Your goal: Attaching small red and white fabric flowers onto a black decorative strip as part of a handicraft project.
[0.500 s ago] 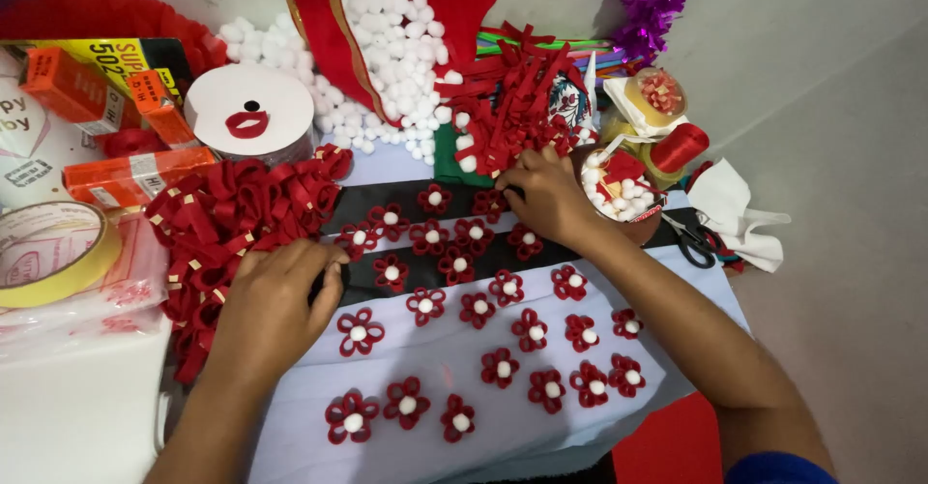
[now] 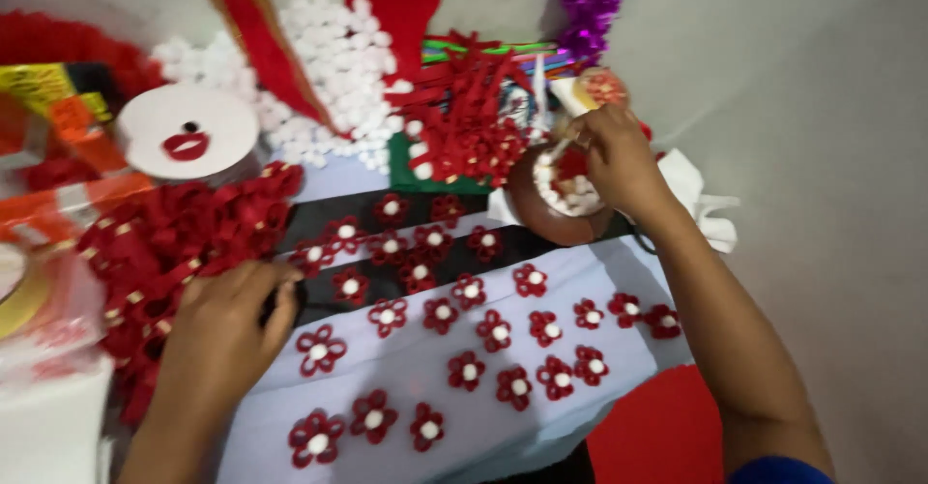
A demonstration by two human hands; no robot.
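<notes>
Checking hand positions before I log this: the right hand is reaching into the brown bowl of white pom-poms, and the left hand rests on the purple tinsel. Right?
Not quite. In the head view the left hand rests by the red ribbon pile, not the purple tinsel. The right hand is at the brown bowl.

White pom-pom pile (image 2: 333, 88) far centre, purple tinsel garland (image 2: 587, 5) far right, round white disc with red lips (image 2: 188, 136) far left, red felt sheet (image 2: 662, 431) near right
</notes>
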